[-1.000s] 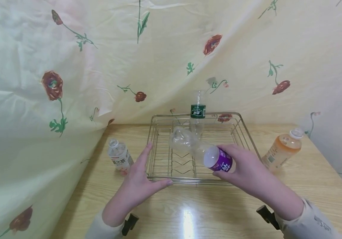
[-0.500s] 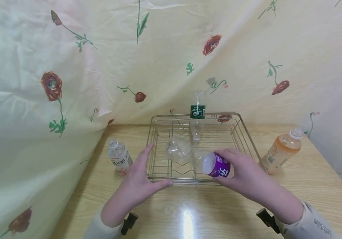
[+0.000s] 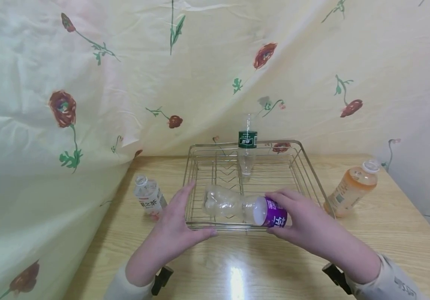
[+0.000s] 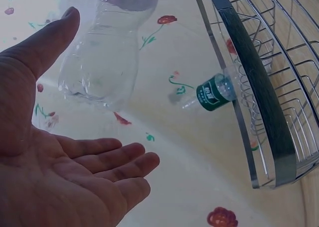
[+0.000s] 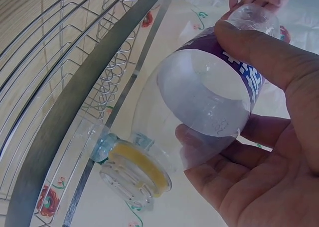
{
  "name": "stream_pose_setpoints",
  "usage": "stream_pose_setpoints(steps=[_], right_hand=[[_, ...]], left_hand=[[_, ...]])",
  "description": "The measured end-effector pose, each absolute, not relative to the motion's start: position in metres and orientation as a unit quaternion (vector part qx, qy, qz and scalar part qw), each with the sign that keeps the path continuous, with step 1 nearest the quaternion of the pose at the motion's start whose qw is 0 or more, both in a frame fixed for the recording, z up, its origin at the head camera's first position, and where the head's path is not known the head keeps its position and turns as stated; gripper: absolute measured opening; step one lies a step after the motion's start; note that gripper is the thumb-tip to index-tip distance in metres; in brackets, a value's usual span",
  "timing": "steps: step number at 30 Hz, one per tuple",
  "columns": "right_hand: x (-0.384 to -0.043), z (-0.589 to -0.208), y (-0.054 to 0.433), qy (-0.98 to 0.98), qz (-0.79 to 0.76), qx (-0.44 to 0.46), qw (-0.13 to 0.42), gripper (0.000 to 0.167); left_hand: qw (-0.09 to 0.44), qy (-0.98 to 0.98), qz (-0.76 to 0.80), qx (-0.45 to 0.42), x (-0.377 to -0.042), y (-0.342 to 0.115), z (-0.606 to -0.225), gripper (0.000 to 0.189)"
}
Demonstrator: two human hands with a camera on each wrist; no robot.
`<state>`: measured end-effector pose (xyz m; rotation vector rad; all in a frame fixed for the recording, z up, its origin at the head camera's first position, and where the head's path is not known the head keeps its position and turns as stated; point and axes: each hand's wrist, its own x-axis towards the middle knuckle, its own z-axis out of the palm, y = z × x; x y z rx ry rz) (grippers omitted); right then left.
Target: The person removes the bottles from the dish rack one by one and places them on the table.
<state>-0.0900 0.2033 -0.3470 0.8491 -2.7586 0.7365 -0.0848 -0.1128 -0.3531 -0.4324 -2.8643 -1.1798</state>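
My right hand (image 3: 308,221) grips a clear plastic bottle (image 3: 222,202) round its purple label, thumb and fingers on either side. The bottle lies sideways above the front of a wire dish rack (image 3: 233,227). In the right wrist view its uncapped mouth, with a yellow ring (image 5: 142,165), points towards the lower left. The rounded end reaches towards my left hand (image 3: 177,225), which is spread with thumb apart and nothing in it, at the rack's front left corner. In the left wrist view, the bottle's end (image 4: 99,72) shows beyond the thumb.
A green-labelled bottle (image 3: 247,139) stands on end at the back of the rack. To the left on the wooden table (image 3: 215,266) is a small clear bottle (image 3: 150,198) with a white label; an orange-tinted bottle (image 3: 355,187) leans at the right. Flowered cloth (image 3: 199,83) hangs behind.
The purple-labelled bottle's far end has swung down and towards me, so the bottle now lies nearly level. My right hand has tipped slightly with it; my left hand has hardly moved.
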Motion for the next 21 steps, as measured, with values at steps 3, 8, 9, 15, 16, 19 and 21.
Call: stream_pose_setpoints(steps=[3,8,9,15,16,19,21], right_hand=[[-0.0885,-0.3472,0.2027,-0.925,0.240,0.283,0.080,0.071],[-0.0862,-0.3470,0.2010,-0.925,0.237,0.289,0.076,0.072],[-0.0857,-0.3468,0.2007,-0.924,0.238,0.291,0.074,0.073],[-0.0835,-0.3470,0.1987,-0.923,0.224,0.303,0.080,0.070],[-0.0831,-0.3473,0.1984,-0.923,0.219,0.304,0.083,0.070],[-0.0819,-0.3480,0.1974,-0.924,0.207,0.309,0.091,0.070],[-0.0810,-0.3481,0.1964,-0.925,0.199,0.310,0.097,0.071]], left_hand=[[-0.002,-0.916,-0.372,-0.152,-0.0833,-0.1119,-0.3514,0.119],[-0.001,-0.917,-0.358,-0.175,-0.0817,-0.1113,-0.3501,0.116],[0.001,-0.918,-0.355,-0.179,-0.0816,-0.1114,-0.3500,0.115],[0.004,-0.922,-0.338,-0.189,-0.0806,-0.1117,-0.3485,0.116],[0.004,-0.923,-0.334,-0.190,-0.0801,-0.1116,-0.3480,0.115],[0.005,-0.927,-0.320,-0.197,-0.0791,-0.1112,-0.3478,0.113],[0.005,-0.929,-0.310,-0.200,-0.0785,-0.1108,-0.3477,0.111]])
